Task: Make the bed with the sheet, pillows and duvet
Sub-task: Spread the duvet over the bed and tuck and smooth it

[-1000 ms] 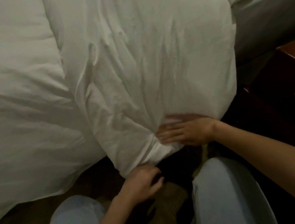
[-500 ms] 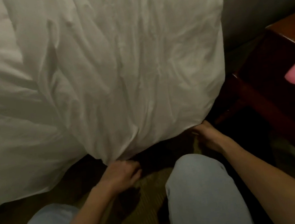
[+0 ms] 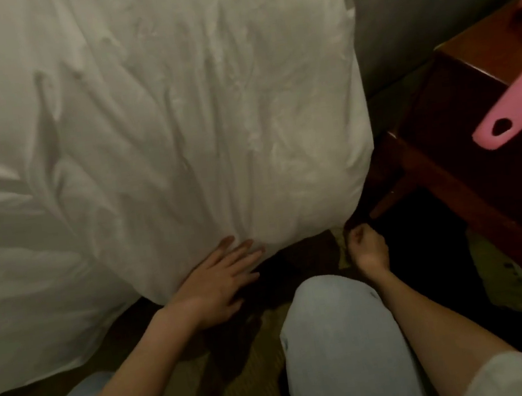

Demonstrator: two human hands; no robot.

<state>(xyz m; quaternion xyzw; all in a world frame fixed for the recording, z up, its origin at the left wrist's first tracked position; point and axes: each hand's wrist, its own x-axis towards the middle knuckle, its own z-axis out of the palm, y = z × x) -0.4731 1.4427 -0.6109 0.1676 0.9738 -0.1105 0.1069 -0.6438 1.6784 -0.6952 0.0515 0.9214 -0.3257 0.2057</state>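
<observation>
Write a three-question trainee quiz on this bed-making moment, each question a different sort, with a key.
1. True or false: the left hand lies flat with straight fingers on the white duvet.
2. What does the right hand pinch? A) the pink handle B) the duvet's corner C) a pillow
3. Fill in: the pink handle sticks out over the edge of the wooden ____.

Key: 1 true; 2 B; 3 nightstand.

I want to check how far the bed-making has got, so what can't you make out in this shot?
- Head view: right hand is curled at the duvet corner; its grip is lost in shadow.
- Pillows and sheet: not told apart in the white bedding.
- Pink handle: its far end is cut off by the right edge.
- Left hand lies flat on the duvet.
</observation>
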